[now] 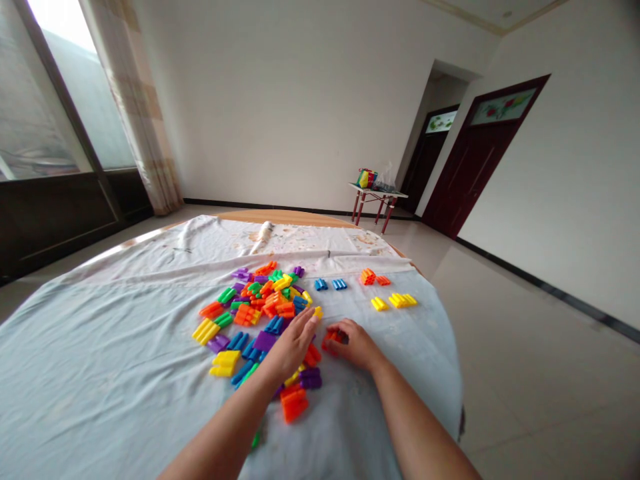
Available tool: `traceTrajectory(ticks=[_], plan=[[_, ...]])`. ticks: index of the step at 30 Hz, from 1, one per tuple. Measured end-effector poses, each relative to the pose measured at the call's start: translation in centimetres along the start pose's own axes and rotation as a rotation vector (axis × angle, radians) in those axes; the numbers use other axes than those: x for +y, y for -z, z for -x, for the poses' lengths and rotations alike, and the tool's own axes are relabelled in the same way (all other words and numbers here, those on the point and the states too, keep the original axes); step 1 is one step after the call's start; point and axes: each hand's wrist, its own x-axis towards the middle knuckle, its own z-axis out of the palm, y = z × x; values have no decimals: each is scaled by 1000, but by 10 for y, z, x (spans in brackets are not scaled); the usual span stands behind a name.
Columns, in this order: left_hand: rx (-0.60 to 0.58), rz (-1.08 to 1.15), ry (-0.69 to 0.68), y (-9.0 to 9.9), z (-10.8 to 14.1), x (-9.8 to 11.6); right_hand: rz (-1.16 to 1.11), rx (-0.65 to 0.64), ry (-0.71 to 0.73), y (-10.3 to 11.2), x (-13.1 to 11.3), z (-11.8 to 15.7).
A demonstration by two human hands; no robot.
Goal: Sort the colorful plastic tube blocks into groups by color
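My left hand [296,341] is at the right side of a heap of ribbed plastic building blocks [273,303] in orange, yellow, green, blue and purple. Its fingers are stretched out close together, and I see nothing held in them. Just to the right, my right hand [356,341] curls its fingers and thumb around an orange block [330,339], low over the cloth. Part of that block is hidden by the fingers. Near my left wrist lie a purple block [311,379] and a larger orange block [294,403].
Beyond my hands lie blue blocks [328,285], orange blocks [369,277] and yellow blocks [403,301], grouped by colour. A pale blue cloth [125,347] and a floral white cloth [225,240] cover the round table. A small side table [377,193] holding bags stands by the far wall.
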Motion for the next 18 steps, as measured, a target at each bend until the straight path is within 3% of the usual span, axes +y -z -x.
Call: traceTrajectory(ticks=[2, 4, 7, 9, 13, 18], plan=[[21, 64, -14, 9, 2, -1, 2, 2, 1, 0, 0, 0], [128, 61, 8, 24, 3, -13, 9, 5, 9, 1, -2, 1], [269, -181, 83, 44, 7, -41, 18, 18, 26, 2, -3, 1], [244, -283, 126, 48, 11, -57, 20, 17, 34, 2, -2, 0], [138, -301, 116, 28, 18, -66, 40, 3, 60, 1, 0, 0], [-38, -187, -34, 3, 22, -40, 41, 12, 114, 2, 2, 0]])
